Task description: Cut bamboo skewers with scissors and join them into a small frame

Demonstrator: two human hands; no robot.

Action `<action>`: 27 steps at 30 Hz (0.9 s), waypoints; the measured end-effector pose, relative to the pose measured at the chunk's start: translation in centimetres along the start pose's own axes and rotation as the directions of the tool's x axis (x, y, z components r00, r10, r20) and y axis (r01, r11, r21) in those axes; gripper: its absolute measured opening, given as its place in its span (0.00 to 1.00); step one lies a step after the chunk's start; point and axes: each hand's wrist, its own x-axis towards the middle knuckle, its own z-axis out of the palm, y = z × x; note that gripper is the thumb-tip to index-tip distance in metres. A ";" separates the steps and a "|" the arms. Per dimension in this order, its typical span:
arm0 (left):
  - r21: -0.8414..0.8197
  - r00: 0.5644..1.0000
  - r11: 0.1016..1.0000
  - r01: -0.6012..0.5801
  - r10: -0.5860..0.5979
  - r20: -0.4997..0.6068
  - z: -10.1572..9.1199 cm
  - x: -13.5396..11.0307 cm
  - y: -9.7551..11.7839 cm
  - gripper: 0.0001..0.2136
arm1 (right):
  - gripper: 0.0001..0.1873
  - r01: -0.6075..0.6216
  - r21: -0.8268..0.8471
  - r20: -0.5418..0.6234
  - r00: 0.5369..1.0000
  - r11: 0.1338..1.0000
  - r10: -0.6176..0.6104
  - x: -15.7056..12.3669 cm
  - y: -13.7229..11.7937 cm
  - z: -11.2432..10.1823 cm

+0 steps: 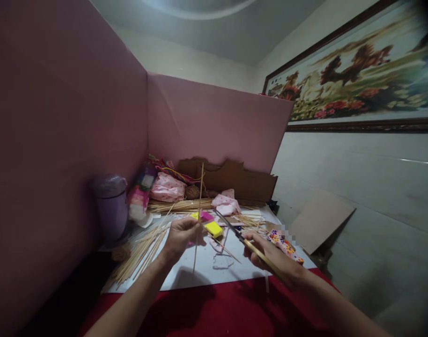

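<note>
Between the pinched fingers of my left hand (186, 234) is a thin wooden stick (201, 192), held nearly upright above the white sheet. My right hand (273, 257) is closed around a long tool (258, 252) with a slim dark metal front and a yellowish handle; whether it is scissors or pliers I cannot tell. Its tip points up and left, apart from the stick. A yellow block (214, 229) and a magenta piece (207, 216) lie just beyond my left hand. Many loose wooden sticks (140, 255) are spread on the left of the sheet.
A purple lidded container (112, 210) stands at the left by the pink panel (214, 121). Pink dotted cloth (168, 187), a twine ball (192, 192) and torn cardboard (231, 180) line the back. A flower-patterned item (286, 246) lies right, on the white sheet (175, 281).
</note>
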 end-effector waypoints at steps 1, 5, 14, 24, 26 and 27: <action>-0.011 0.999 1.000 0.028 -0.027 0.040 0.0 -0.2 0.1 0.13 | 0.30 0.027 -0.022 0.032 0.999 0.999 -0.026 -0.4 -0.4 0.5; -0.078 0.966 0.985 0.156 -0.136 0.221 -0.2 -0.7 0.1 0.13 | 0.33 0.103 -0.072 0.075 0.992 0.992 -0.097 -1.4 -1.4 1.9; -0.105 0.918 0.954 0.281 -0.235 0.320 -0.2 -0.6 -0.6 0.08 | 0.35 0.151 -0.049 0.148 0.979 0.987 -0.143 -1.1 -1.6 3.3; -0.076 0.911 0.950 0.302 -0.264 0.317 0.0 -0.8 -0.4 0.09 | 0.29 0.128 -0.068 0.130 0.984 0.989 -0.118 -0.9 -1.2 3.4; -0.075 0.912 0.951 0.299 -0.261 0.318 -0.1 -0.8 -0.5 0.09 | 0.29 0.132 -0.060 0.131 0.984 0.989 -0.123 -0.8 -1.1 3.4; -0.076 0.912 0.952 0.297 -0.259 0.318 -0.1 -0.9 -0.5 0.09 | 0.30 0.136 -0.051 0.135 0.983 0.989 -0.128 -0.8 -1.1 3.4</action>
